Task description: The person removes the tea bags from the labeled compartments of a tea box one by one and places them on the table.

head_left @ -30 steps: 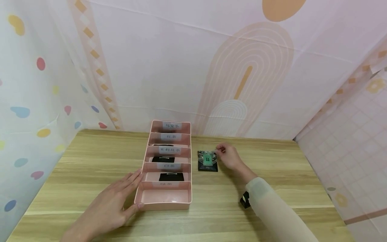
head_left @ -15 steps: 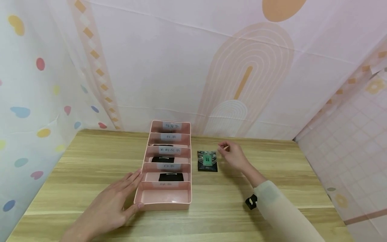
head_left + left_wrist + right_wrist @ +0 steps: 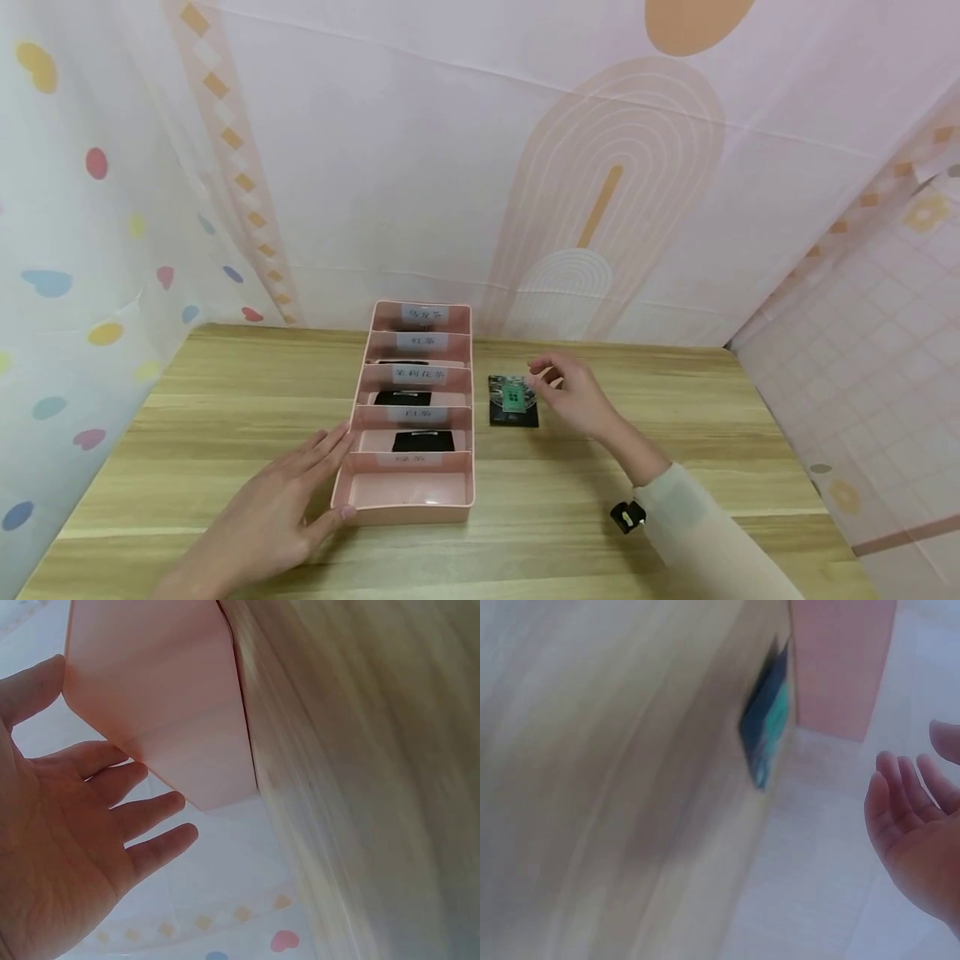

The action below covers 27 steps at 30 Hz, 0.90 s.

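Left hand [image 3: 279, 502]: spread, touching our pink compartment box [image 3: 408, 514]
Right hand [image 3: 576, 397]: thumb and fingers parted, right of box
Green-black sachet [image 3: 513, 400]: flat, beside box

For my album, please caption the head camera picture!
Left hand touches a pink rectangular plastic box; right hand hovers by a flat black-and-green rectangular packet.

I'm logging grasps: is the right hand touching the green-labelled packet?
Apart: the right wrist view shows open space between the right hand and the packet.
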Motion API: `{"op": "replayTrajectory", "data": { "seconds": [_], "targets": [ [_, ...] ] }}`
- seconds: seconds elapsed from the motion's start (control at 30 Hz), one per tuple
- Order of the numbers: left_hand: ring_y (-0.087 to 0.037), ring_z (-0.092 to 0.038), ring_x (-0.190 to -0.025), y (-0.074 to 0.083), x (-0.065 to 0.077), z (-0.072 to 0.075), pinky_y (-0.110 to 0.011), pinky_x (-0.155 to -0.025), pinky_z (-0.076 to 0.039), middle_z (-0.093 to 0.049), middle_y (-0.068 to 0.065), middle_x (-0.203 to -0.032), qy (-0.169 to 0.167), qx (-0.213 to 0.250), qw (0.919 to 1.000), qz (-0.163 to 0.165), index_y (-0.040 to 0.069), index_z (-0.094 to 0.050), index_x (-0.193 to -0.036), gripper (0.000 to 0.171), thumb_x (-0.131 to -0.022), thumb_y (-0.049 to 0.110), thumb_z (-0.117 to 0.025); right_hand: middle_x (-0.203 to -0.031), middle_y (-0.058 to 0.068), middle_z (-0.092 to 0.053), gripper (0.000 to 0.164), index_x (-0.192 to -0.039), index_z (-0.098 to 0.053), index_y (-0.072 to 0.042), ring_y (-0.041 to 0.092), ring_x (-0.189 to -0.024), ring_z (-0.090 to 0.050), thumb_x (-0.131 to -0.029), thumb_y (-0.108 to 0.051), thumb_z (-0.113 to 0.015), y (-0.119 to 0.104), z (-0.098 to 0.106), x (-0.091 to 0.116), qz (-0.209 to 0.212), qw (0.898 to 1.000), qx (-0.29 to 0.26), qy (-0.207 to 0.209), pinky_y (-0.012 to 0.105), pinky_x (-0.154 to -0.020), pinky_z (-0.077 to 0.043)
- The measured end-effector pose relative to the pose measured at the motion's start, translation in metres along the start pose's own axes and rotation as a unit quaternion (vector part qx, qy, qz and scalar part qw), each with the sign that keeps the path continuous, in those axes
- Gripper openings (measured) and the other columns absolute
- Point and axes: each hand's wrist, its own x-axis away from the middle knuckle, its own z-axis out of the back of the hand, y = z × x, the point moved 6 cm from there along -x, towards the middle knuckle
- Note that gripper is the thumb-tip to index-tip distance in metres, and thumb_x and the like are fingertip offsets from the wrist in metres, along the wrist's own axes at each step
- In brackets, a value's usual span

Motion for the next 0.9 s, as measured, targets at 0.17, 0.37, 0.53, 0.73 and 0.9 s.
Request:
{"op": "replayTrajectory", "data": {
  "seconds": [0.17,0.37,0.53,0.73,0.9],
  "targets": [
    [-0.044,-0.05,-0.14,0.0,0.0,0.001,-0.061,-0.106,-0.048,-0.046,-0.017,-0.16,-0.006,0.002,1.0,0.005,0.0,-0.052,-0.153,0.081,-0.09,0.045,-0.079,-0.115,0.016,-0.07,0.026,-0.123,-0.069,0.001,0.021,-0.095,-0.065,-0.1,-0.011,-0.071,-0.021,-0.003,0.004,0.031,1.0,-0.004,-0.006,0.036,-0.079,-0.056],
    [-0.044,-0.049,-0.142,0.0,-0.001,0.002,-0.061,-0.107,-0.048,-0.046,-0.016,-0.161,-0.019,0.007,0.9997,0.014,0.001,-0.051,-0.153,0.081,-0.09,0.043,-0.079,-0.113,0.012,-0.071,0.024,-0.12,-0.07,0.0,0.018,-0.094,-0.065,-0.098,-0.008,-0.073,-0.039,-0.007,0.008,0.064,0.998,0.0,-0.014,0.035,-0.079,-0.057],
    [-0.044,-0.049,-0.141,0.0,-0.001,0.002,-0.061,-0.106,-0.048,-0.046,-0.017,-0.161,-0.019,0.009,0.9996,0.017,0.001,-0.051,-0.153,0.08,-0.09,0.041,-0.079,-0.109,0.006,-0.071,0.024,-0.119,-0.071,-0.001,0.02,-0.095,-0.066,-0.096,-0.008,-0.075,-0.049,-0.013,0.011,0.086,0.996,-0.001,-0.02,0.038,-0.08,-0.058],
    [-0.044,-0.049,-0.142,0.0,-0.001,0.001,-0.062,-0.106,-0.048,-0.045,-0.016,-0.162,-0.025,0.009,0.9994,0.02,0.001,-0.05,-0.154,0.081,-0.09,0.04,-0.079,-0.112,0.006,-0.071,0.028,-0.123,-0.07,-0.003,0.033,-0.102,-0.067,-0.097,-0.01,-0.076,-0.056,-0.019,0.013,0.093,0.995,0.007,-0.034,0.047,-0.085,-0.058],
    [-0.044,-0.049,-0.142,0.001,-0.002,0.001,-0.061,-0.107,-0.048,-0.045,-0.016,-0.161,-0.025,0.01,0.9995,0.018,-0.001,-0.05,-0.153,0.081,-0.09,0.041,-0.079,-0.129,0.009,-0.067,0.04,-0.133,-0.068,-0.005,0.031,-0.115,-0.063,-0.096,-0.018,-0.078,-0.06,-0.026,0.016,0.098,0.993,0.049,-0.048,0.047,-0.096,-0.055]
  ]
}}
